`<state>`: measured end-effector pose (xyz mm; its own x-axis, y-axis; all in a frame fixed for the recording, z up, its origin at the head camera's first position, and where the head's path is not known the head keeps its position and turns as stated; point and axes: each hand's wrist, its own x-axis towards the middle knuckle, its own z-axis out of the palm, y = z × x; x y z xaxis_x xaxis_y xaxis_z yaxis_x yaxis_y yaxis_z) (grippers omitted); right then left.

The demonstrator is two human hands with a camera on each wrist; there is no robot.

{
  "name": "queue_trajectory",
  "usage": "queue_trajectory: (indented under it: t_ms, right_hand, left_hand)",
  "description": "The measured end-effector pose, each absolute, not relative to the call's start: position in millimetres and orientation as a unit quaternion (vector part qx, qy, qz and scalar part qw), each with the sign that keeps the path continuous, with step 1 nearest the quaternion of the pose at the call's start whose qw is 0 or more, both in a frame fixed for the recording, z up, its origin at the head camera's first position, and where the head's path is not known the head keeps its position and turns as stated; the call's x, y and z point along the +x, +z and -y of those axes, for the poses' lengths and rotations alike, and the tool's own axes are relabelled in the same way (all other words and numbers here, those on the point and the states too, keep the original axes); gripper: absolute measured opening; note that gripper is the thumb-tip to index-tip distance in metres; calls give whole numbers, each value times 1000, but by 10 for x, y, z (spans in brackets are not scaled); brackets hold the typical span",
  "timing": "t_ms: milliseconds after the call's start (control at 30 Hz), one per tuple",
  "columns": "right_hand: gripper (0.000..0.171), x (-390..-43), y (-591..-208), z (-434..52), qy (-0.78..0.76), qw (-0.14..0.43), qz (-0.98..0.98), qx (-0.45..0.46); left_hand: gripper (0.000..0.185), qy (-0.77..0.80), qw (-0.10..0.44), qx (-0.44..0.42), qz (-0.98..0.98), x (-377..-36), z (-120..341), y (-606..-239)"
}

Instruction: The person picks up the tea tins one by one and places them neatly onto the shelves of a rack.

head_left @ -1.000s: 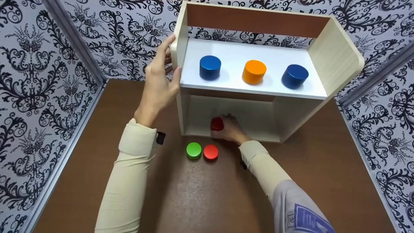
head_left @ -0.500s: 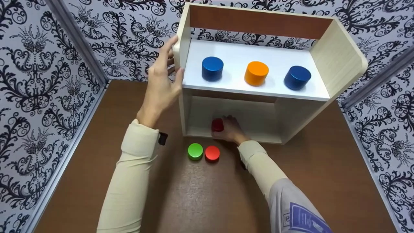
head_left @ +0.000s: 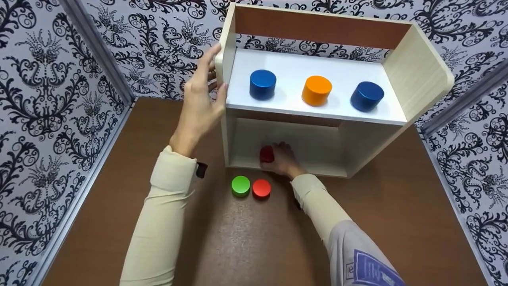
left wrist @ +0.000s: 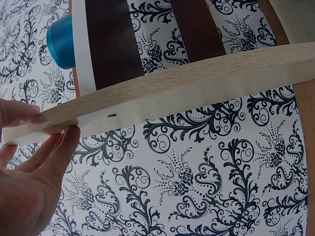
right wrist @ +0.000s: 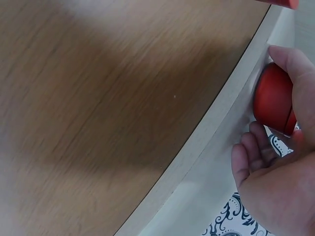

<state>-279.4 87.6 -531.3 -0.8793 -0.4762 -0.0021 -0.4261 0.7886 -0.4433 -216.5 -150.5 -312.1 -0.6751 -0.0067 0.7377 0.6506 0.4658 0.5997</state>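
Observation:
My left hand (head_left: 200, 103) grips the left side panel (left wrist: 147, 91) of a small wooden shelf unit, thumb on one face and fingers on the other in the left wrist view. Inside the lower compartment, my right hand (head_left: 281, 159) holds a dark red round container (right wrist: 275, 96) near the front edge. Thumb and fingers lie around it, and the palm side hides part of it. Just in front of the unit, a green round container (head_left: 240, 186) and a bright red one (head_left: 261, 189) stand side by side on the brown table.
On the white upper shelf (head_left: 285, 63) stand a blue container (head_left: 262, 84), an orange one (head_left: 316, 91) and a second blue one (head_left: 367, 96), spaced apart. The right side panel (head_left: 420, 71) rises beyond them. Patterned walls (head_left: 43, 91) enclose the brown table (head_left: 238, 246).
The head view has shifted slightly, so everything appears a little further right. Both hands keep their holds, and the dark red container stays in the lower compartment.

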Motion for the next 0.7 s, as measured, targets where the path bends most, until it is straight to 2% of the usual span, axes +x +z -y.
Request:
queue_trajectory:
  t_ms: [300, 700]
  right_hand:
    - [57, -2779, -5334, -874, -213, 63, -948, -226]
    - [73, -2782, -5337, -898, -220, 84, -948, -214]
  left_hand:
    - [67, -472, 349, -207, 783, -2166, 1508, -3128]
    - [67, -467, 352, -208, 784, -2172, 1513, -3133]
